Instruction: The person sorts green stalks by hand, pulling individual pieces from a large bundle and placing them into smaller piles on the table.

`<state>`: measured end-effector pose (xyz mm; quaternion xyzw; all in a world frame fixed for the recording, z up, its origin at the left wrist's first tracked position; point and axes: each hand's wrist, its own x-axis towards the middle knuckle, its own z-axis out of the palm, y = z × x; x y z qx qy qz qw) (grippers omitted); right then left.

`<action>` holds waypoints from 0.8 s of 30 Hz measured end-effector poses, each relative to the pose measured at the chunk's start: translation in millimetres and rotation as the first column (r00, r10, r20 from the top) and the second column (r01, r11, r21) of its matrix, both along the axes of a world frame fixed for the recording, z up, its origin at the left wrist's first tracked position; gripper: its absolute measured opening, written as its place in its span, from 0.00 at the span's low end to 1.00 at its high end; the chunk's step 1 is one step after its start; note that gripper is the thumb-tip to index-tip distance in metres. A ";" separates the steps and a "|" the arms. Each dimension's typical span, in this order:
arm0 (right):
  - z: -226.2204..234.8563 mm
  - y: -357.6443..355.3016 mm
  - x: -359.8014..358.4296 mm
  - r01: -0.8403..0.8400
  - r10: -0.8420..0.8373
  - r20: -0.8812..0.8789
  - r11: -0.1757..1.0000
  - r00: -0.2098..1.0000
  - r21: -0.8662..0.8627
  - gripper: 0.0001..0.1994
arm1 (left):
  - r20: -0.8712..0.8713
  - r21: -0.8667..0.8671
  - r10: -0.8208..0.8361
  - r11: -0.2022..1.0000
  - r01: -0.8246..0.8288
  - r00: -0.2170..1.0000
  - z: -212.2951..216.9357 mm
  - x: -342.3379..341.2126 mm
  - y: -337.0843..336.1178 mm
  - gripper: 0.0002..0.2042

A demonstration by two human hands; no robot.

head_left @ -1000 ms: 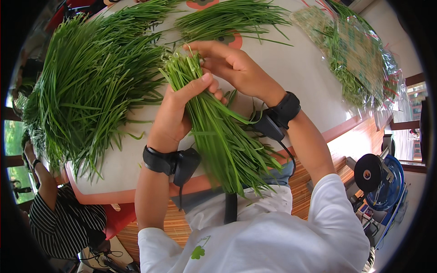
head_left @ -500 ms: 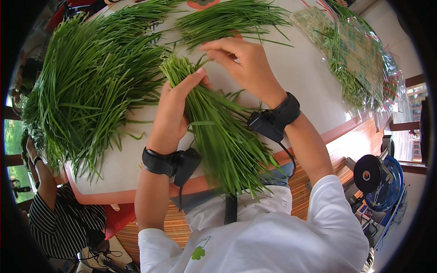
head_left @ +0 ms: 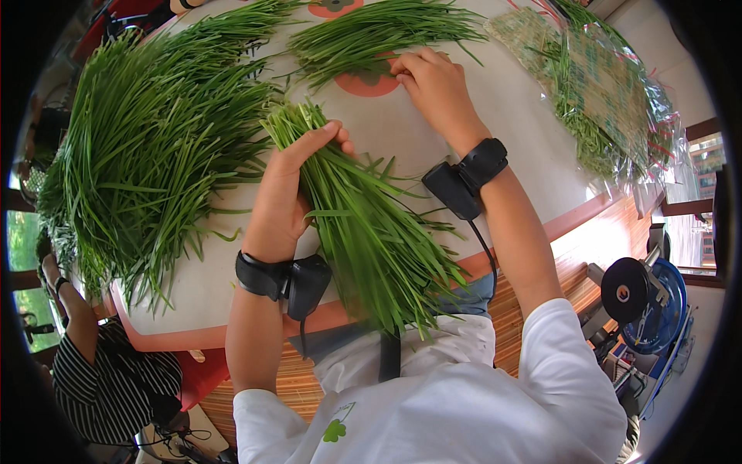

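My left hand [head_left: 309, 155] is closed around a bunch of garlic chives [head_left: 379, 240], gripping it near the pale cut ends. Its green leaves fan down toward my lap, past the table's near edge. To the right and farther off, my right hand [head_left: 437, 89] is raised over the table with its fingers curled and pinched together. Whether anything is between those fingertips I cannot make out. A smaller bundle of chives [head_left: 371, 35] lies just beyond it. On the left spreads a large heap of chives [head_left: 147, 147], close to my left hand.
Clear plastic bags with greens [head_left: 610, 108] lie at the table's far right. The white table [head_left: 533, 178] has a reddish border. At the lower left sits a person in a striped top [head_left: 116, 379]. A blue-and-black wheeled device [head_left: 649, 301] stands right.
My right hand has moved away from the cut ends of the bunch, to the right and slightly farther off, its fingers curling more. My left hand has shifted slightly left with the chives.
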<state>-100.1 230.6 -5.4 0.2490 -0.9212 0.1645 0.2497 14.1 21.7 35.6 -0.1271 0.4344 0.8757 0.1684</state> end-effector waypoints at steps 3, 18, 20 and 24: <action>0.0 -4.4 2.2 -0.053 0.040 -0.164 0.996 0.986 -0.076 0.07 | 0.013 0.071 -0.004 0.997 0.003 1.000 -3.7 -1.9 -2.4 0.09; 39.9 -15.8 20.7 -0.284 0.781 -0.012 0.213 0.624 -0.935 0.05 | -0.042 -0.047 0.060 0.997 -0.061 0.997 -13.9 -5.9 -9.0 0.08; 39.6 -9.5 18.4 -0.284 0.811 -0.012 0.191 0.585 -0.940 0.05 | -0.041 -0.045 0.073 0.996 -0.075 0.996 -13.4 -6.1 -8.5 0.08; 42.1 8.2 8.8 -0.127 0.696 0.213 0.403 0.686 -0.906 0.07 | -0.038 -0.038 0.074 0.996 -0.075 0.997 -12.2 -6.4 -8.7 0.08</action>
